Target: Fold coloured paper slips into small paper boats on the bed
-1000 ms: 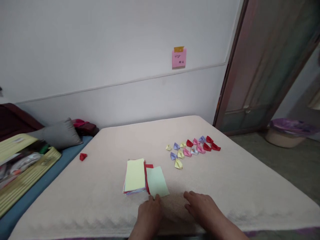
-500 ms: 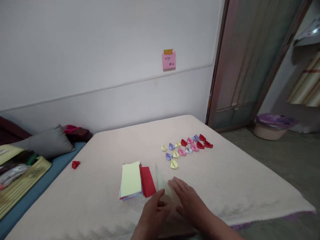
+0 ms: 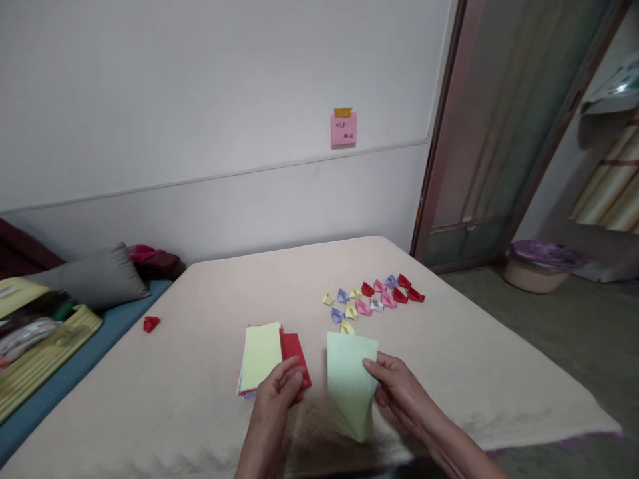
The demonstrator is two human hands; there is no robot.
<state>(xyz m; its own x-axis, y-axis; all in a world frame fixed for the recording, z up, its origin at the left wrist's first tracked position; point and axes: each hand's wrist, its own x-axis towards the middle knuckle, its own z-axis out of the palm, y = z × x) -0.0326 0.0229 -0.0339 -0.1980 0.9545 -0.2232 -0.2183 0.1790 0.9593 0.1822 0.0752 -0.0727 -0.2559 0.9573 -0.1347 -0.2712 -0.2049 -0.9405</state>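
Note:
My right hand (image 3: 397,386) pinches a pale green sheet of paper (image 3: 352,376) by its right edge, thumb in front. The sheet stands tilted above the bed-like surface and narrows towards its bottom. To its left, my left hand (image 3: 279,386) is loosely curled with fingers a little apart and nothing in it. It hovers in front of the stack of coloured paper (image 3: 262,352), whose top sheet is pale yellow-green, and partly covers the red paper (image 3: 292,349) beside the stack. Beyond the green sheet lie several small folded paper shapes, among them a yellow one (image 3: 347,327) partly hidden by it.
Rows of folded paper shapes (image 3: 377,293) in red, pink, purple and yellow lie at the back right. A red folded piece (image 3: 150,324) sits at the far left. A grey pillow (image 3: 107,276) and a lined basin (image 3: 536,266) flank the cream-covered surface (image 3: 224,293).
My right hand has lifted the green sheet off the surface and turned it towards me. My left hand has moved left, away from the sheet.

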